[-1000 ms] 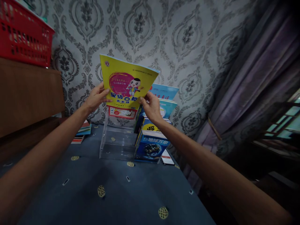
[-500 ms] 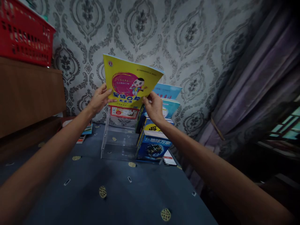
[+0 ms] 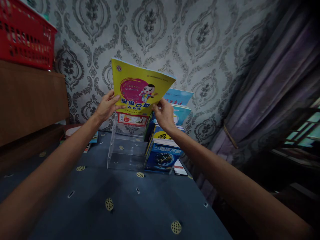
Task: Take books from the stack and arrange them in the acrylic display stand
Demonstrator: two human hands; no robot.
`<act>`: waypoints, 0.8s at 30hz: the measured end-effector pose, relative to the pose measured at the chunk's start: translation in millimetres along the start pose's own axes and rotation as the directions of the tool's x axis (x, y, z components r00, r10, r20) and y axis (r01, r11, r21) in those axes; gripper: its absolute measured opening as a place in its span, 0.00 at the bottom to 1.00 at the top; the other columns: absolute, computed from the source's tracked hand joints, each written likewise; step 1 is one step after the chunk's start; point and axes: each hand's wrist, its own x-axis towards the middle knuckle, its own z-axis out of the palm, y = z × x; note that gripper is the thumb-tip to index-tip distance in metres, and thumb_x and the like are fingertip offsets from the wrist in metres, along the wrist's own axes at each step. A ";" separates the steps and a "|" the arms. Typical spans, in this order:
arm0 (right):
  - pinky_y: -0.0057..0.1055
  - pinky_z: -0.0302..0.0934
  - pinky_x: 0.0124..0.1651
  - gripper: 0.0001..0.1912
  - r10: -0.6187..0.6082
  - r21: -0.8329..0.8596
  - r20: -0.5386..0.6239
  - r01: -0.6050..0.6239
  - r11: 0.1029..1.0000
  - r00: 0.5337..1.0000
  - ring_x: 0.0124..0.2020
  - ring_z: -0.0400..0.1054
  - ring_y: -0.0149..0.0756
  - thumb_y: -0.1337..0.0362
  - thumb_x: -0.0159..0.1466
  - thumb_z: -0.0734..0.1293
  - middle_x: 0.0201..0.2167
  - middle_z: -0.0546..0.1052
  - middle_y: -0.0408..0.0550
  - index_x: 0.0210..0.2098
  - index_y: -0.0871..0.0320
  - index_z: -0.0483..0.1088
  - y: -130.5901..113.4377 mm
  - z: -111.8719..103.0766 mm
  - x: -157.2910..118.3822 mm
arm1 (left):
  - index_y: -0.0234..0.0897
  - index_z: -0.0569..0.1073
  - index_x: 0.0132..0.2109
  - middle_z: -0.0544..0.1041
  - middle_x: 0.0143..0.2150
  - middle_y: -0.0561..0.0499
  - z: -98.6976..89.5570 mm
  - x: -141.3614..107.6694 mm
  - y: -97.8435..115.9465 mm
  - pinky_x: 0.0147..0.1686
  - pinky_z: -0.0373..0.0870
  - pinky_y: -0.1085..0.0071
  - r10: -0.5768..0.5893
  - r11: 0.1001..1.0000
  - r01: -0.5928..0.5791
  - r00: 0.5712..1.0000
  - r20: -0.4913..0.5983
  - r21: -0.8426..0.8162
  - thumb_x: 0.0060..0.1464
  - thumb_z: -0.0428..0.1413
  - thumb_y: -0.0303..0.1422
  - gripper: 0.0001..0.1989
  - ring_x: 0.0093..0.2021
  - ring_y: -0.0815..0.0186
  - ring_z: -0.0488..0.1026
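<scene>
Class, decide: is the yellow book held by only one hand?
No, the left hand and the right hand both grip the yellow book.

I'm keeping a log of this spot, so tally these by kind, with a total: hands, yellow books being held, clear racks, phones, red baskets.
Hands: 2, the left hand and right hand
Held yellow book: 1
Clear rack: 1
Phone: 1
Red basket: 1
Total: 6

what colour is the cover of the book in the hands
The book is yellow with a pink round patch, clearest in the head view.
</scene>
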 end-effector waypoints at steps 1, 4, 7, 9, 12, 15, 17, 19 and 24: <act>0.41 0.66 0.41 0.09 0.007 -0.001 0.005 -0.007 1.000 1.000 0.36 0.71 0.42 0.68 0.60 0.61 0.34 0.78 0.49 0.38 0.55 0.71 -0.8 -1.4 0.3 | 0.42 0.73 0.48 0.77 0.58 0.45 0.1 -0.2 -0.3 0.46 0.81 0.59 0.000 1.000 0.000 1.000 -0.003 -0.004 0.49 0.68 0.43 0.22 0.61 0.50 0.72; 0.40 0.66 0.40 0.07 0.011 0.005 0.012 -0.011 1.000 1.000 0.35 0.72 0.42 0.67 0.59 0.62 0.33 0.78 0.48 0.36 0.55 0.71 -4.4 -4.9 1.1 | 0.42 0.73 0.48 0.77 0.58 0.46 -0.4 -0.3 -1.1 0.47 0.81 0.58 -0.010 1.000 0.010 1.000 -0.013 -0.017 0.49 0.68 0.43 0.22 0.60 0.51 0.72; 0.38 0.65 0.39 0.07 -0.021 0.000 -0.014 0.021 1.000 1.000 0.34 0.71 0.41 0.66 0.59 0.62 0.31 0.78 0.47 0.34 0.55 0.71 -9.1 -6.4 0.2 | 0.42 0.73 0.48 0.77 0.58 0.47 -1.8 0.3 -2.4 0.47 0.80 0.58 -0.015 0.999 0.014 1.000 -0.019 -0.043 0.49 0.68 0.42 0.21 0.60 0.52 0.72; 0.38 0.65 0.39 0.07 -0.043 -0.008 -0.040 0.042 0.999 0.998 0.34 0.70 0.41 0.65 0.60 0.61 0.31 0.77 0.47 0.35 0.55 0.71 -12.3 -6.3 -1.9 | 0.42 0.72 0.47 0.77 0.58 0.48 -2.8 0.6 -3.8 0.48 0.80 0.58 -0.009 0.997 0.007 1.000 -0.027 -0.076 0.48 0.68 0.42 0.21 0.59 0.53 0.73; 0.38 0.66 0.39 0.08 -0.065 -0.003 -0.053 0.065 0.998 0.996 0.35 0.69 0.41 0.65 0.61 0.61 0.32 0.76 0.48 0.36 0.55 0.71 -15.6 -5.5 -6.2 | 0.43 0.72 0.45 0.77 0.58 0.49 -4.0 0.3 -6.2 0.49 0.79 0.58 -0.007 0.992 0.003 0.999 -0.034 -0.124 0.48 0.68 0.41 0.19 0.60 0.54 0.72; 0.38 0.67 0.39 0.08 -0.075 0.012 -0.048 0.076 0.997 0.996 0.35 0.69 0.40 0.65 0.62 0.60 0.33 0.76 0.48 0.37 0.55 0.71 -15.9 -5.2 -8.5 | 0.42 0.73 0.45 0.77 0.57 0.48 -4.5 -0.5 -7.4 0.50 0.79 0.57 -0.026 0.988 0.022 0.999 -0.024 -0.155 0.48 0.68 0.40 0.19 0.60 0.54 0.72; 0.38 0.67 0.39 0.08 -0.075 0.026 -0.040 0.076 0.997 0.996 0.35 0.69 0.40 0.65 0.61 0.60 0.33 0.76 0.48 0.37 0.55 0.71 -14.9 -5.4 -8.1 | 0.41 0.73 0.45 0.77 0.56 0.47 -4.4 -1.0 -7.0 0.50 0.78 0.57 -0.036 0.985 0.033 0.999 -0.015 -0.169 0.48 0.68 0.39 0.19 0.59 0.53 0.72; 0.38 0.67 0.39 0.08 -0.074 0.033 -0.032 0.075 0.997 0.997 0.35 0.69 0.39 0.65 0.61 0.61 0.32 0.76 0.47 0.36 0.55 0.71 -14.1 -5.7 -6.5 | 0.41 0.73 0.45 0.77 0.56 0.47 -3.8 -1.3 -5.8 0.51 0.78 0.57 -0.035 0.985 0.033 0.999 -0.010 -0.168 0.48 0.67 0.39 0.19 0.59 0.53 0.73; 0.39 0.67 0.39 0.07 -0.083 -0.006 -0.030 0.083 0.997 0.996 0.34 0.69 0.39 0.66 0.61 0.62 0.31 0.75 0.46 0.36 0.55 0.72 -15.7 -7.6 -2.4 | 0.43 0.72 0.48 0.76 0.59 0.47 -0.5 -4.3 -2.5 0.51 0.77 0.58 -0.039 0.995 0.036 0.999 -0.025 -0.098 0.51 0.64 0.40 0.19 0.58 0.55 0.73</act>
